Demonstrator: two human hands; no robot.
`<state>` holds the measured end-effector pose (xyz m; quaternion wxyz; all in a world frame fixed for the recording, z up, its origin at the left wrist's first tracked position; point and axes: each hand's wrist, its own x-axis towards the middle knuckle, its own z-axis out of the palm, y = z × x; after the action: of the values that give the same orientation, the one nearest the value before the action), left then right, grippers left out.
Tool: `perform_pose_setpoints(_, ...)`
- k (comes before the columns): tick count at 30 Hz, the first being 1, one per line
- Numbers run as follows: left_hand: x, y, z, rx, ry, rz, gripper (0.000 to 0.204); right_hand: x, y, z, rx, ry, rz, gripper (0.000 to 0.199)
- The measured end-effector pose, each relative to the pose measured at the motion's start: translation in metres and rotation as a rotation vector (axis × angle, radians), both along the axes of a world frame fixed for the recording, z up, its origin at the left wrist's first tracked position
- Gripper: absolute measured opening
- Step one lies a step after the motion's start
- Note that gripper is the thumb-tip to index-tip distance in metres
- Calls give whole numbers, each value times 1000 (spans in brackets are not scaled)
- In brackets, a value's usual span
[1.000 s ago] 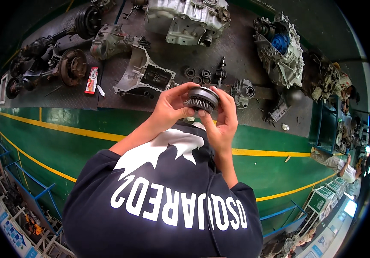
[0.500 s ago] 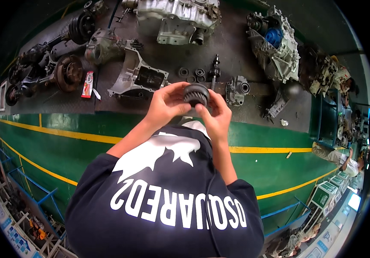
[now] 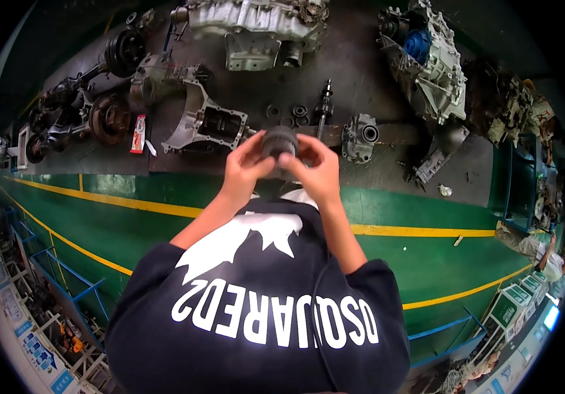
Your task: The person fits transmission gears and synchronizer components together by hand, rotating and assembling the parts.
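Between my two hands I hold a dark metal gear (image 3: 278, 140), raised in front of my chest over the near edge of the black work surface (image 3: 387, 172). My left hand (image 3: 243, 164) grips its left side, and my right hand (image 3: 312, 167) grips the right, thumbs toward me. The gear is slightly blurred. Beyond it lie several small dark rings (image 3: 287, 121), and a toothed shaft (image 3: 324, 108) lies to their right. A silver open-framed housing (image 3: 194, 121) rests left of my hands. A smaller cast cover (image 3: 360, 138) with a round bore sits to the right.
A large silver gearbox casing (image 3: 249, 29) stands at the back. Another casing with a blue part (image 3: 416, 46) is at the back right. Axle assemblies with a rusty drum (image 3: 110, 119) lie left, near a red packet (image 3: 138, 134). A person (image 3: 548, 262) is at the far right.
My hands and the gear have shifted slightly left in the view, and the gear looks turned and more blurred. The view itself has moved a little. Both hands keep their hold.
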<state>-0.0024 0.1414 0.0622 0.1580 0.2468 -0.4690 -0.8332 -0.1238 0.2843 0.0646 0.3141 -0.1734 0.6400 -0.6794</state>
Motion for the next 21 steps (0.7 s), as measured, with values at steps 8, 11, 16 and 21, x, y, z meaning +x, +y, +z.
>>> perform_pose_setpoints(8,6,14,-38,-77,-142,-34,57,5,15,-43,58,-120,2,44)
perform_pose_setpoints(11,7,7,-47,-110,-183,-111,52,-1,18,-51,116,-179,20,47)
perform_pose_setpoints(16,-3,-2,-55,-115,-250,-102,53,-6,8,-58,162,-227,-6,49)
perform_pose_setpoints(21,-57,-66,-107,112,-505,-172,27,-56,-58,-85,288,-400,25,42)
